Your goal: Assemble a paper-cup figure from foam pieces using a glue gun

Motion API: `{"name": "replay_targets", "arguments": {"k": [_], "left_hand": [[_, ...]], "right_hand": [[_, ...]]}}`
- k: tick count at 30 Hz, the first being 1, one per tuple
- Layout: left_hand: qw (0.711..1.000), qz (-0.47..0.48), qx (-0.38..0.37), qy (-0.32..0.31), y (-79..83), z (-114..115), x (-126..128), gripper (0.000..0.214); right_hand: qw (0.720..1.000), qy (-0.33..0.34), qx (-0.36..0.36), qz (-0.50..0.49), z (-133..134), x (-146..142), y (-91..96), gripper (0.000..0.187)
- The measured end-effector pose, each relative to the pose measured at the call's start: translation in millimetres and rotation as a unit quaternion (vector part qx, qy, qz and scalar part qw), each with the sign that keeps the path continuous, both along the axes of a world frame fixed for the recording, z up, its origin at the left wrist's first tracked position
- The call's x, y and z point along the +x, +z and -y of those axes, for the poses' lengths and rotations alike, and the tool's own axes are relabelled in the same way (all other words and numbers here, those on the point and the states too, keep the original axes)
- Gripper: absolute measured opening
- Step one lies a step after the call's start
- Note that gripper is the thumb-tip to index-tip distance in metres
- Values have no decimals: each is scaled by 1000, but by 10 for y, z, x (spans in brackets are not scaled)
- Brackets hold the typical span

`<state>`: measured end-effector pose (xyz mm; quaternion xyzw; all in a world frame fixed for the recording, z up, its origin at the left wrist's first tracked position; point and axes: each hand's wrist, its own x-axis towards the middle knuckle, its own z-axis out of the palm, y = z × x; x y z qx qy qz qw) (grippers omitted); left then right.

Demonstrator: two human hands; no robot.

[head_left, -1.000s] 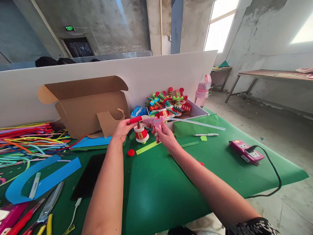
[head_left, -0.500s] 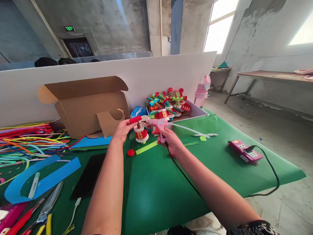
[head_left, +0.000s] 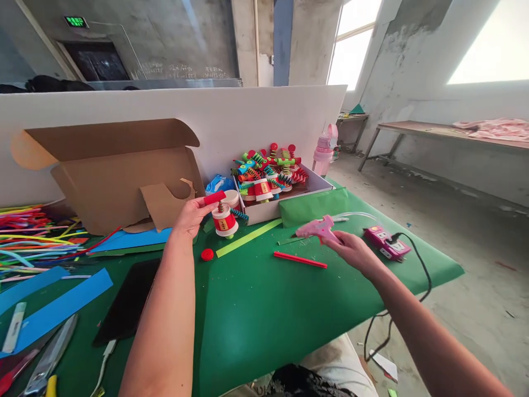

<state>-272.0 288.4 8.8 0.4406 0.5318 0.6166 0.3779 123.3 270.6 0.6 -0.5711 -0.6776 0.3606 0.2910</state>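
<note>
A short, smooth, bright-red paper tube [head_left: 215, 198] is lying level between the fingertips of the left hand [head_left: 190, 216], its far end showing beyond the grip. Just below and right of that pinch, a white paper cup [head_left: 224, 221] is wearing a red printed band, and a dark coiled stem [head_left: 220, 208] is rising from its top toward the tube. The left fingers are closing snugly on the tube's near end, while well to their right the right hand [head_left: 353, 248] is grasping the handle of a pink glue gun [head_left: 318, 227], a clear glue stick [head_left: 359, 214] curving out behind. Left of the right-hand grip, a slim red strip [head_left: 300, 260] is resting on the green tabletop [head_left: 264, 320]; below the left grip, a small red disc [head_left: 207, 255] is sitting near a light-green strip [head_left: 248, 238]. Half a second ago the gun's nozzle was pointing in close beside the tube; now it is standing well apart to the right, with the left hand still keeping its pinch.
</note>
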Motion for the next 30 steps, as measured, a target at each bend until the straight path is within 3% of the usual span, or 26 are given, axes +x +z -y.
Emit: {"name": "replay_targets", "arguments": {"k": [4, 8, 14, 17, 23, 26, 30], "left_hand": [[1000, -6, -9, -9, 44, 18, 31, 56], [1000, -1, -11, -2, 72, 32, 43, 58], [1000, 10, -28, 9, 78, 46, 48, 53], [1000, -2, -29, 5, 91, 59, 69, 52], [1000, -7, -22, 5, 69, 44, 59, 53], [1000, -6, -12, 2, 53, 34, 54, 54], [1000, -6, -1, -6, 68, 50, 73, 57]], "right_hand": [[989, 25, 76, 126, 84, 121, -131, 50], [982, 60, 107, 146, 194, -37, -177, 45], [974, 118, 107, 163, 253, -208, -74, 30], [974, 86, 95, 184, 265, -155, -90, 32], [967, -30, 112, 225, 414, -17, -300, 34], [950, -78, 78, 292, 476, -43, -340, 33], [916, -109, 27, 385, 504, -78, -215, 34]]}}
